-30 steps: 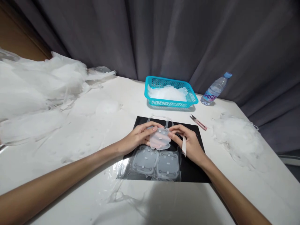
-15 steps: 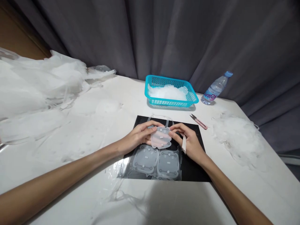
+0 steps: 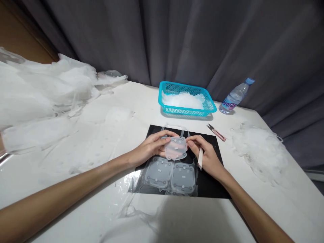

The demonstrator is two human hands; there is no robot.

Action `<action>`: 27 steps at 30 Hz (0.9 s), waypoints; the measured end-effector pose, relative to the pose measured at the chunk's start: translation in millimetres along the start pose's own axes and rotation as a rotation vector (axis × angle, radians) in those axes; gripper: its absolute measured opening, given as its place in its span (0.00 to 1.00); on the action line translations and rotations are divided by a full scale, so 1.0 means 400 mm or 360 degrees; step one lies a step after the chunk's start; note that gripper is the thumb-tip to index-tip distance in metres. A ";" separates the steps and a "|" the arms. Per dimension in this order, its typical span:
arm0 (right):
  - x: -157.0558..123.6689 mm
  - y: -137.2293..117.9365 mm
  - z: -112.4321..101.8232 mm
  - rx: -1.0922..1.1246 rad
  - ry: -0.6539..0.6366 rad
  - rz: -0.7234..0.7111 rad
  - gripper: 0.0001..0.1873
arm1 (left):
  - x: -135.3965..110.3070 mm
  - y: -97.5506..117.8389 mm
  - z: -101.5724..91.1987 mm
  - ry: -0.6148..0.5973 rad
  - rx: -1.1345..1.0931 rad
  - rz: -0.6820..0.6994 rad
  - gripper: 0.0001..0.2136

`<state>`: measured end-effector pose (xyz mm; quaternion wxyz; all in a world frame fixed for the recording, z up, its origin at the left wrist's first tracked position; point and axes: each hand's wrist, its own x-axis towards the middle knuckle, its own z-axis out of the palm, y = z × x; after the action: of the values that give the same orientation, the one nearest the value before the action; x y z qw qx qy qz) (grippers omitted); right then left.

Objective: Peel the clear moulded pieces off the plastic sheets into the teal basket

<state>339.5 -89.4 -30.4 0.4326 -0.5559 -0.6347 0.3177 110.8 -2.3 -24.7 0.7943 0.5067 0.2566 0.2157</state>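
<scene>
My left hand (image 3: pixel 162 144) grips a translucent silicone piece (image 3: pixel 176 148), thumb on top and fingers behind; it has rounded corners and small round and oblong marks. Beside its right edge, my right hand (image 3: pixel 202 150) has thumb and forefinger pinched close together. A pale narrow tool (image 3: pixel 200 159) is tucked in that hand, its other end hidden by the fingers. Beneath both hands lies a black board (image 3: pixel 211 185). On it rests a translucent moulded sheet (image 3: pixel 184 178) with similar rounded pieces joined by thin film.
A turquoise basket (image 3: pixel 188 111) of whitish pieces stands behind the board. To its right are a water bottle (image 3: pixel 235 98) and pink-handled thread snips (image 3: pixel 216 132). Clear scraps (image 3: pixel 260 152) heap at right; a big pile of translucent sheets (image 3: pixel 45 87) covers the left. A grey curtain hangs behind.
The view has shifted slightly, moving everything a little to the right. My right fingertips have moved slightly off the piece's edge. My left hand keeps its hold.
</scene>
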 end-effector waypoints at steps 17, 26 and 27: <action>-0.003 0.011 0.008 0.0105 -0.0032 0.0045 0.09 | 0.001 0.004 0.002 -0.0039 0.0004 0.0009 0.25; 0.212 0.009 -0.087 -0.0308 0.0467 -0.0261 0.11 | -0.029 -0.023 0.019 -0.0156 0.0794 0.0391 0.26; 0.259 0.013 -0.105 -0.0340 0.0514 -0.0271 0.12 | -0.039 -0.013 0.017 -0.0193 0.0996 0.0409 0.25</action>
<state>378.8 9.6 3.1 0.4926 -0.5866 -0.6319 0.1177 103.4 -18.6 -24.1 0.5805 0.7659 0.1967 0.1942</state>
